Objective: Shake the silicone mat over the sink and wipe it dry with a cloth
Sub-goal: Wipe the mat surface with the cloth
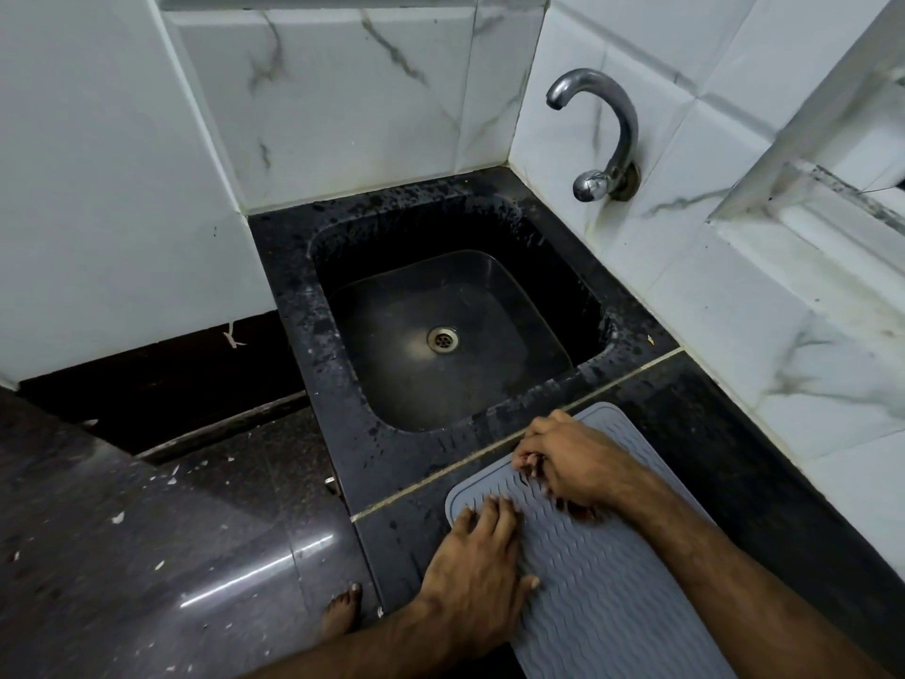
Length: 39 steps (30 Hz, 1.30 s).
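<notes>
Head view, bottom of frame: the mat (602,580) lies flat on the dark counter (725,463), lower right, just beside the sink (294,267). Left hand (477,575) rests on its near-left edge, fingers straight and slightly spread. Right hand (573,463) sits at the far edge, fingers curled, seemingly pinching the rim, though I cannot tell for sure. Risks? Wet silicone is floppy and slick; a weak pinch could let it slide off toward the bare foot (343,612). Further up, the tap (607,125) juts over the basin, so a wide shake could slap it. No cloth in sight.
</notes>
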Each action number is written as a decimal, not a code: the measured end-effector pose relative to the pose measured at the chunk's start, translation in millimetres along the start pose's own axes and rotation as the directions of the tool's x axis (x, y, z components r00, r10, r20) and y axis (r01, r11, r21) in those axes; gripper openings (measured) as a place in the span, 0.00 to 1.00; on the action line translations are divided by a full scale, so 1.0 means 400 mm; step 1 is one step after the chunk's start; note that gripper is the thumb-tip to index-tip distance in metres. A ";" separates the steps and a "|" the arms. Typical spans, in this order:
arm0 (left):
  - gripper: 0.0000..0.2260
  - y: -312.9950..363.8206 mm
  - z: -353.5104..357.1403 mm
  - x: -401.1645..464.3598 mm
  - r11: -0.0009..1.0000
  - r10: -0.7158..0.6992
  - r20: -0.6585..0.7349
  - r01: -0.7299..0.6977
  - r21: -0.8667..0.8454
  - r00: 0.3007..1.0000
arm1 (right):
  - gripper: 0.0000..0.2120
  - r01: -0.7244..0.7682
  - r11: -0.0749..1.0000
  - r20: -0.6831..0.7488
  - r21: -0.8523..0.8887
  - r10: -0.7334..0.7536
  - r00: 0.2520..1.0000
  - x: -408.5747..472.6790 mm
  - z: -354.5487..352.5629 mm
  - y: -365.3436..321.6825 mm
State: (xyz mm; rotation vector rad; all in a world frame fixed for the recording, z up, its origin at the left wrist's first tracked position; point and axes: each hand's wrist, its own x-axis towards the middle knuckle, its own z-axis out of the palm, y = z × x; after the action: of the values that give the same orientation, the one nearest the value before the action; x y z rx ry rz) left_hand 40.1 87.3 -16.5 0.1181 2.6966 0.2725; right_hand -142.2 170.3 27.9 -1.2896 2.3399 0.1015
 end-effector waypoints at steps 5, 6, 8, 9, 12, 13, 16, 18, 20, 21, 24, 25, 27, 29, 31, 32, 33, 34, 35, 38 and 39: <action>0.34 0.005 -0.022 0.023 1.000 -0.018 -0.031 0.017 -0.009 0.999 | 0.17 -0.005 1.000 -0.031 0.021 0.006 0.999 -0.005 0.008 0.015; 0.34 0.007 -0.027 0.031 0.999 -0.029 -0.036 0.029 -0.023 0.999 | 0.17 0.011 1.000 -0.034 0.025 -0.010 0.999 -0.003 0.017 0.008; 0.33 0.014 -0.033 0.046 0.999 -0.044 -0.053 0.042 -0.026 0.998 | 0.16 0.016 0.999 -0.035 0.042 -0.014 0.999 -0.001 0.027 0.006; 0.33 0.018 -0.037 0.058 0.999 -0.046 -0.055 0.045 -0.027 0.997 | 0.16 -0.004 0.998 -0.034 0.061 0.006 0.999 -0.003 0.024 0.018; 0.35 0.025 -0.037 0.084 0.990 -0.113 -0.025 0.111 -0.089 0.993 | 0.19 -0.062 0.995 -0.019 0.083 0.064 0.998 -0.004 0.010 0.053; 0.34 0.028 -0.039 0.092 0.985 -0.141 -0.011 0.139 -0.102 0.990 | 0.19 -0.070 0.994 -0.023 0.078 0.072 0.997 -0.004 0.007 0.061; 0.32 0.034 -0.049 0.112 0.970 -0.215 0.017 0.215 -0.111 0.976 | 0.20 -0.040 0.995 -0.033 0.093 0.044 0.999 -0.004 0.009 0.063; 0.31 0.035 -0.056 0.114 0.964 -0.232 0.037 0.234 -0.127 0.972 | 0.19 -0.017 0.994 -0.023 0.103 0.020 1.000 -0.008 0.014 0.064; 0.30 0.034 -0.059 0.113 0.982 -0.176 0.036 0.178 -0.058 0.984 | 0.19 -0.050 0.993 -0.024 0.111 0.052 0.998 -0.013 0.008 0.085; 0.30 0.033 -0.062 0.112 0.989 -0.148 0.031 0.149 -0.018 0.988 | 0.19 -0.073 0.992 -0.033 0.101 0.076 0.997 -0.015 0.003 0.101; 0.31 0.031 -0.064 0.110 0.991 -0.132 0.030 0.132 -0.009 0.991 | 0.20 -0.094 0.994 -0.068 0.062 0.098 0.993 -0.018 -0.006 0.126; 0.32 0.031 -0.063 0.113 0.987 -0.154 0.031 0.155 -0.046 0.988 | 0.19 -0.080 0.994 -0.074 0.069 0.085 0.994 -0.021 -0.004 0.121; 0.32 0.029 -0.065 0.115 0.976 -0.188 0.032 0.190 -0.106 0.982 | 0.17 -0.039 0.995 -0.085 0.092 0.047 0.995 -0.021 0.012 0.097; 0.31 0.029 -0.070 0.111 0.981 -0.170 0.029 0.171 -0.093 0.985 | 0.17 -0.023 0.996 -0.094 0.082 0.031 0.995 -0.019 0.025 0.089; 0.30 0.032 -0.079 0.105 0.987 -0.137 0.031 0.139 -0.080 0.990 | 0.20 -0.057 0.997 -0.080 0.050 0.061 0.995 -0.018 0.012 0.107; 0.29 0.032 -0.084 0.101 0.988 -0.132 0.031 0.134 -0.079 0.991 | 0.21 -0.084 0.996 -0.080 0.035 0.087 0.993 -0.017 0.002 0.119; 0.29 0.032 -0.088 0.099 0.988 -0.129 0.029 0.131 -0.081 0.991 | 0.21 -0.119 0.993 -0.092 0.023 0.120 0.988 -0.018 -0.008 0.129; 0.30 0.033 -0.091 0.100 0.988 -0.131 0.028 0.133 -0.077 0.991 | 0.20 -0.149 0.989 -0.109 0.013 0.149 0.983 -0.019 -0.016 0.133; 0.30 0.034 -0.092 0.099 0.987 -0.135 0.034 0.137 -0.079 0.990 | 0.19 -0.159 0.987 -0.121 -0.001 0.157 0.980 -0.019 -0.019 0.130; 0.30 0.038 -0.090 0.103 0.979 -0.160 0.050 0.165 -0.120 0.986 | 0.17 -0.081 0.996 -0.133 -0.044 0.074 0.988 -0.020 -0.004 0.090; 0.29 0.039 -0.087 0.104 0.980 -0.163 0.036 0.166 -0.110 0.986 | 0.16 -0.052 0.997 -0.136 -0.052 0.045 0.990 -0.024 0.007 0.080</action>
State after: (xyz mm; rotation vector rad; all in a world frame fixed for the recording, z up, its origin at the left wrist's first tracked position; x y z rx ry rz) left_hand -11.5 101.6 1.0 -0.1334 2.6380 0.3689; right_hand -163.0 196.5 24.8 -1.3028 2.4998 0.0983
